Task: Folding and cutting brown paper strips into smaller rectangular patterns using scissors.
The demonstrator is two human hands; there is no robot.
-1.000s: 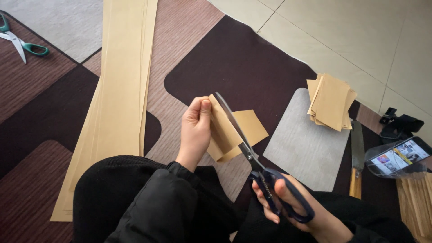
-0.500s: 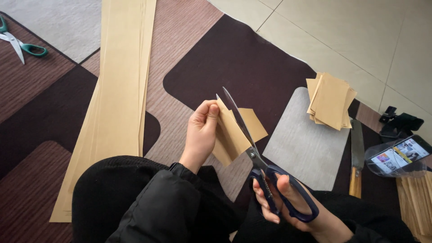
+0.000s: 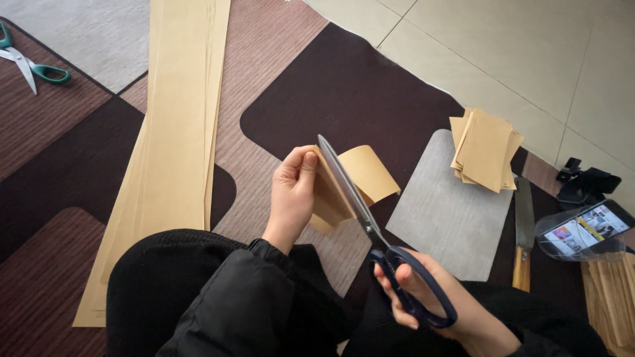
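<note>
Kraft paper sheets [image 3: 175, 152], long, smooth and tan, lie stacked on the patterned rug [image 3: 357, 86]. One folded tan piece [image 3: 350, 182] is pinched upright in the left hand [image 3: 294, 192], above the lap. Dark-handled scissors [image 3: 370, 228], blades parted around it, are gripped by the right hand [image 3: 430, 297].

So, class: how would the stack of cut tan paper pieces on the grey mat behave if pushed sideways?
The stack is already fanned unevenly, so its sheets would probably slide apart. The pieces look thin, so likely light and floppy when lifted.
</note>
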